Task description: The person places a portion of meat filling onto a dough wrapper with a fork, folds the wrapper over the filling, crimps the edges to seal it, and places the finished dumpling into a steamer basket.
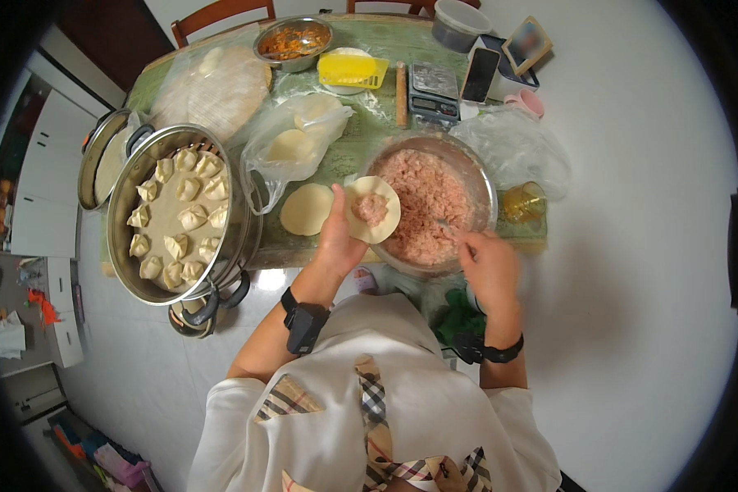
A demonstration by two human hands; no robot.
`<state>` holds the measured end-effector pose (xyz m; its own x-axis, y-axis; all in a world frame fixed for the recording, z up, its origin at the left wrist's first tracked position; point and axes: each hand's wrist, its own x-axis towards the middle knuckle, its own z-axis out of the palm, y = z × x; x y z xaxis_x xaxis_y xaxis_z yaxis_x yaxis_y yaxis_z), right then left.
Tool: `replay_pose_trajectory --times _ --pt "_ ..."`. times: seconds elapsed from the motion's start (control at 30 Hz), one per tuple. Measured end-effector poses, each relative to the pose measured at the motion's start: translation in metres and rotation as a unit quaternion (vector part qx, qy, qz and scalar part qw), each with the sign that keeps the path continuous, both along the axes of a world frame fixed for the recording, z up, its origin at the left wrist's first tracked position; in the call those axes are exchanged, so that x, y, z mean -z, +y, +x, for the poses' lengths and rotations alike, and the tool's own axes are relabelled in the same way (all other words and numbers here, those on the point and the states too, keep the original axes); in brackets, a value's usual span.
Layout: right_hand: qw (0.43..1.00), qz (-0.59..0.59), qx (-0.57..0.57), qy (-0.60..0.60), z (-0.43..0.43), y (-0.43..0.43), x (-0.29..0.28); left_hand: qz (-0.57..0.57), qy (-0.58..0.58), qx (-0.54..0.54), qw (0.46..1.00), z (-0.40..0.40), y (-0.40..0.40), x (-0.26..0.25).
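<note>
My left hand [340, 240] holds a round dough wrapper [386, 230], its thumb pointing up along the edge. A lump of pink minced meat [370, 209] sits in the wrapper's middle. Under the meat bowl's near right rim, my right hand [491, 264] grips a metal utensil [446, 225], whose end is sunk in the minced filling [427, 197]; its tip is hidden. That filling lies in a large steel bowl [484, 184]. Another round wrapper [306, 210] lies on the table just left of my left hand.
A steel steamer [115, 246] with several pleated dumplings [192, 217] stands at the left. Beyond are a plastic bag of wrappers [292, 144], a rolling pin [401, 95], a kitchen scale [433, 92] and a bowl of orange filling [294, 43]. A glass of yellow liquid [524, 203] stands right.
</note>
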<state>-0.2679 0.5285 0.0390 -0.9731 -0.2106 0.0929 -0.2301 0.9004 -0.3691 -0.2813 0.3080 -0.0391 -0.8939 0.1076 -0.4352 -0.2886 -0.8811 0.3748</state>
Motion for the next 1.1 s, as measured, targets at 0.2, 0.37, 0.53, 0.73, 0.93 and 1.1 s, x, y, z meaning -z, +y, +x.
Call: replay_pose_trajectory --times 0.2,0.37,0.53,0.73,0.93,1.1 --pt "0.992 0.106 -0.06 0.031 0.004 -0.003 0.057 0.021 0.033 0.064 0.997 0.009 -0.001 -0.03" --pt "0.961 -0.274 -0.04 0.023 0.003 -0.013 0.001 0.038 -0.001 0.083 0.996 0.014 0.005 -0.064" --pt "0.921 -0.294 -0.181 0.177 -0.003 -0.017 0.016 0.047 0.032 0.135 0.989 0.014 0.01 -0.068" --pt "0.91 -0.302 -0.209 0.192 -0.006 -0.014 0.021 0.016 0.025 0.149 0.988 0.014 0.013 -0.06" --pt "0.898 -0.269 -0.282 0.205 0.0 -0.02 0.009 -0.028 0.03 0.193 0.98 0.012 0.019 -0.053" --pt "0.899 -0.256 -0.281 0.219 0.0 -0.019 0.017 -0.111 0.039 0.188 0.975 0.012 0.023 -0.052"
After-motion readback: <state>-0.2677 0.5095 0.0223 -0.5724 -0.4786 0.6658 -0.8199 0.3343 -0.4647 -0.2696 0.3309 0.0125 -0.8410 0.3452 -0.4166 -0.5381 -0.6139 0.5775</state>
